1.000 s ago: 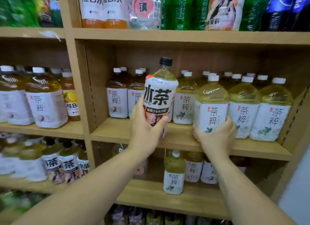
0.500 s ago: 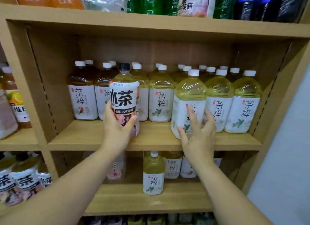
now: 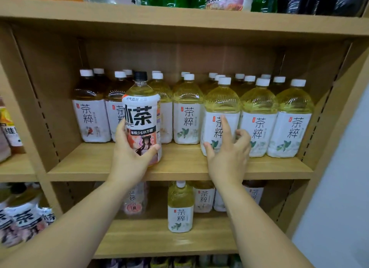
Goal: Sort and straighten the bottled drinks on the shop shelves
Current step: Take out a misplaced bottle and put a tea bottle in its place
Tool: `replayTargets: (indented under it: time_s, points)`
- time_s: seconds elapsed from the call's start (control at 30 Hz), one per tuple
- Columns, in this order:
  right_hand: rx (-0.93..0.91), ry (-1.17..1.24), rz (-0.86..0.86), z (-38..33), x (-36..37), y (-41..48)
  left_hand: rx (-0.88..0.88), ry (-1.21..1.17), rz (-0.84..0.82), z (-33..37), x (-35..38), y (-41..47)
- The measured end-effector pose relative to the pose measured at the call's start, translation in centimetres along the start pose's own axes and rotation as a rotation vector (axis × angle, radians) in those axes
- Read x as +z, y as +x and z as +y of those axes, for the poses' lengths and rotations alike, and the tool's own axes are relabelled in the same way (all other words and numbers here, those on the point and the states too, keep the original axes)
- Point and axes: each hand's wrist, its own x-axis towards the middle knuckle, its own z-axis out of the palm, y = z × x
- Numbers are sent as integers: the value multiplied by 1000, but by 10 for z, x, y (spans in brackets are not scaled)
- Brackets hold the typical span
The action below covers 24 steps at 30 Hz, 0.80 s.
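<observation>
Mid-sort: left hand (image 3: 129,157) clamped round the odd black-capped bottle (image 3: 142,99) at the shelf (image 3: 179,168) front, not yet rehomed, right hand (image 3: 227,153) loose-fingered, index touching the white-capped bottle (image 3: 221,99) protruding just ahead of it, rows behind look mostly straight.

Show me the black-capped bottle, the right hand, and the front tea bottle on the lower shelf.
black-capped bottle (image 3: 142,117): head view, on its label.
right hand (image 3: 228,159): head view, back of the hand.
front lower-shelf bottle (image 3: 180,217): head view, on its white label.
</observation>
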Motion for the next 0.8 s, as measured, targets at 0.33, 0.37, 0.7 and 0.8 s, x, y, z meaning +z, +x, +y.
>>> replayTargets:
  time_s: [0.33, 0.37, 0.7, 0.8]
  points:
    - [-187, 519, -148, -58, -20, -45, 2, -126, 14, 15, -35, -32]
    - [-182, 618, -225, -73, -22, -52, 8, -133, 10, 15, -47, -40]
    - [-21, 1209, -862, -209, 12, -140, -84, -94, -57, -40, -189, -110]
    - [14, 1160, -954, -244, 37, -176, -135, -85, -72, -70, -236, -117]
